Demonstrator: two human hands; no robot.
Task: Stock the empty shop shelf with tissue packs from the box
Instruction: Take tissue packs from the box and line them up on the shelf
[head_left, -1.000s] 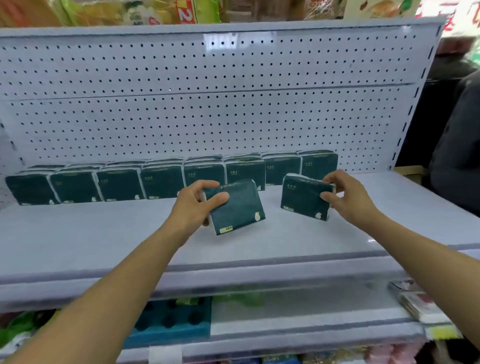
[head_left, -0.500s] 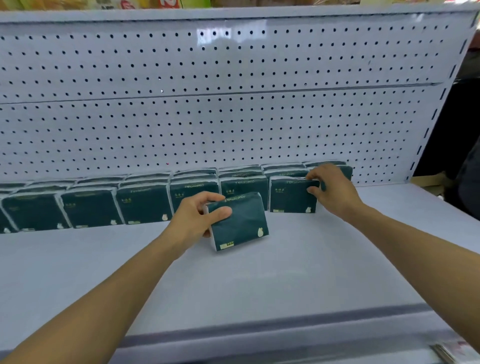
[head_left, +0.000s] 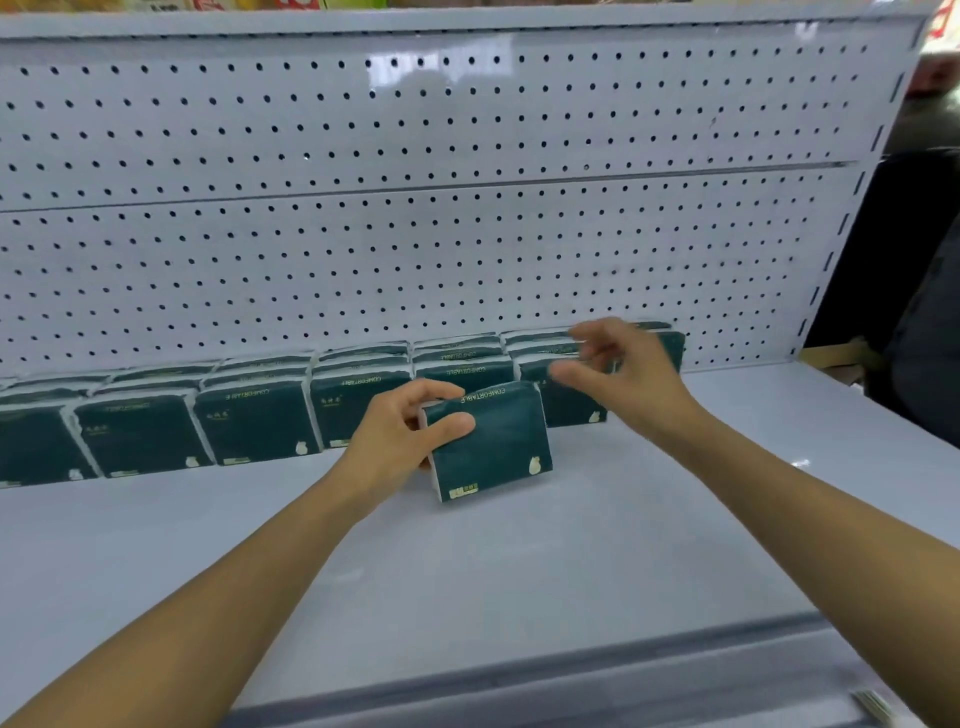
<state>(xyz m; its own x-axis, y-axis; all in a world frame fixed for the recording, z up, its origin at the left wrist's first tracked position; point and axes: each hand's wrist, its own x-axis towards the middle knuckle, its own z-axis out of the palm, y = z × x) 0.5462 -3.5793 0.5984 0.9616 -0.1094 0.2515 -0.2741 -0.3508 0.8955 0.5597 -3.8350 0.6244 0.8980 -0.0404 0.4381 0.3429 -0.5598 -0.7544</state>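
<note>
At centre of view: left hand (head_left: 400, 441) grips one tissue pack (head_left: 488, 441); thumb lies across the front face, the other fingers (head_left: 431, 391) curl over the top left corner.
Held pack position: upright on the shelf (head_left: 467, 582), tilted slightly, lower edge at or just above the shelf surface; contact cannot be confirmed. It stands just in front of the row of packs (head_left: 254, 421).
Held pack markings: dark green wrapper, white ends, "COMFORTABLE" printed along the top edge, small pale logo at the 5 o'clock corner, yellow label at the 7 o'clock corner.
Right hand (head_left: 623, 374): at 2 o'clock from the held pack, fingers spread and loosely bent, blurred, holding nothing. It hovers in front of the right end of the row.
Row of packs: upright, side by side, running from 9 o'clock toward 2 o'clock along the back of the shelf, at least two deep where the tops show.
Backing: white pegboard panel (head_left: 415, 208) rises behind the row.
Far right, 3 o'clock: dark clothing of a person (head_left: 930, 338) beyond the shelf upright.
</note>
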